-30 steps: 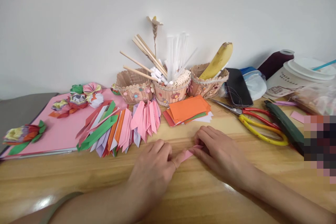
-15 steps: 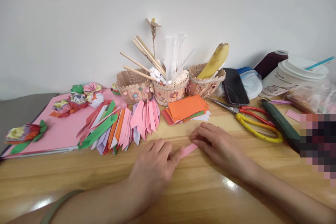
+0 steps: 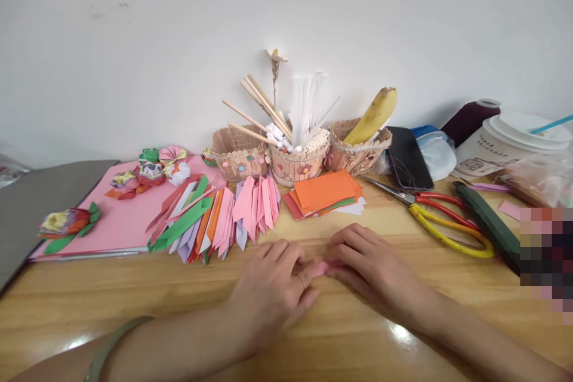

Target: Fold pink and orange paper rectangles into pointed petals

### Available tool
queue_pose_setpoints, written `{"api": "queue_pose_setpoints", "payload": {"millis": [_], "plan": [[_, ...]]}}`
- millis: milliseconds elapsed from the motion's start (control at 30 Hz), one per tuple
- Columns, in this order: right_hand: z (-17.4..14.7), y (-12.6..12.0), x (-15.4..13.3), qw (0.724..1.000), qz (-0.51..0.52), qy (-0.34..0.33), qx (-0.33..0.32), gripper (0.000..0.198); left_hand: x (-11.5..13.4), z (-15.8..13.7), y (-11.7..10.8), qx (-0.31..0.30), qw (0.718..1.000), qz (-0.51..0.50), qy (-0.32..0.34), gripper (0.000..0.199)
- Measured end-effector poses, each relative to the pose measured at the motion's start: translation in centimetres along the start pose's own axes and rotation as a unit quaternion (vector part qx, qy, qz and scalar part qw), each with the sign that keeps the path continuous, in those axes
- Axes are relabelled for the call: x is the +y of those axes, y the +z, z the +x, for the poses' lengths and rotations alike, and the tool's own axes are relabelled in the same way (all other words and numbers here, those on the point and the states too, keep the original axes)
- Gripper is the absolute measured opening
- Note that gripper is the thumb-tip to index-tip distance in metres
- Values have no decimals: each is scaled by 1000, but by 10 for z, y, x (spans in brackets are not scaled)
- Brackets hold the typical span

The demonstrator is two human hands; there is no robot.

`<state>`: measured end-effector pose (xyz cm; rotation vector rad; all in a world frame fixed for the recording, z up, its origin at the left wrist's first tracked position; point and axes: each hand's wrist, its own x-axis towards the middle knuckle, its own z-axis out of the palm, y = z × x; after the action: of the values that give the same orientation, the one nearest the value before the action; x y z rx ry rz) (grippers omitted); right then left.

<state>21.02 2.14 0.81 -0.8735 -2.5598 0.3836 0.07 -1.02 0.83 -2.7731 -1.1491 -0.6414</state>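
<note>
Between my hands, low over the wooden table (image 3: 188,310), is a narrow folded strip of pink paper (image 3: 320,269). My left hand (image 3: 277,286) has its fingers closed at the strip's left end. On the other end, the curled fingers of my right hand (image 3: 367,259) cover much of the paper. Just beyond my hands lies a stack of paper rectangles (image 3: 326,191), orange on top. Folded paper pieces (image 3: 210,218) in pink, green, orange and purple are lined up to the left of the stack.
Folded paper flowers (image 3: 152,173) rest on a pink sheet (image 3: 114,227) at left. Decorated baskets (image 3: 298,167) along the wall hold sticks, clear tubes and a banana (image 3: 373,116). Scissors (image 3: 430,215), a phone (image 3: 407,158), a dark green cutter-like tool (image 3: 487,227) and a lidded cup (image 3: 487,149) stand right.
My fingers have come closer together, so less of the pink strip shows. My left thumb has moved down, apart from the strip. The whole view has shifted slightly.
</note>
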Motion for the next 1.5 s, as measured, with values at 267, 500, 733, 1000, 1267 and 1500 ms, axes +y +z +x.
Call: {"api": "queue_pose_setpoints", "payload": {"millis": [267, 500, 733, 1000, 1267, 1500], "plan": [[-3, 3, -8, 998, -28, -62, -9, 20, -3, -3, 14, 71, 994, 37, 74, 18], [-6, 2, -12, 999, -27, -42, 0, 24, -3, -1, 5, 47, 996, -24, 70, 27], [-9, -10, 1, 1000, 7, -17, -2, 27, -10, -2, 0, 37, 995, -74, 56, 36], [-9, -21, 9, 998, 55, -14, -22, 25, -13, -7, -2, 76, 992, -84, 48, 19], [-8, -16, 20, 993, 8, 60, 105, 16, -29, 6, -45, 96, 942, 320, -19, 16], [-6, -11, 12, 999, 2, 8, 51, 21, -21, 2, -35, 10, 973, 229, 28, 26]]}}
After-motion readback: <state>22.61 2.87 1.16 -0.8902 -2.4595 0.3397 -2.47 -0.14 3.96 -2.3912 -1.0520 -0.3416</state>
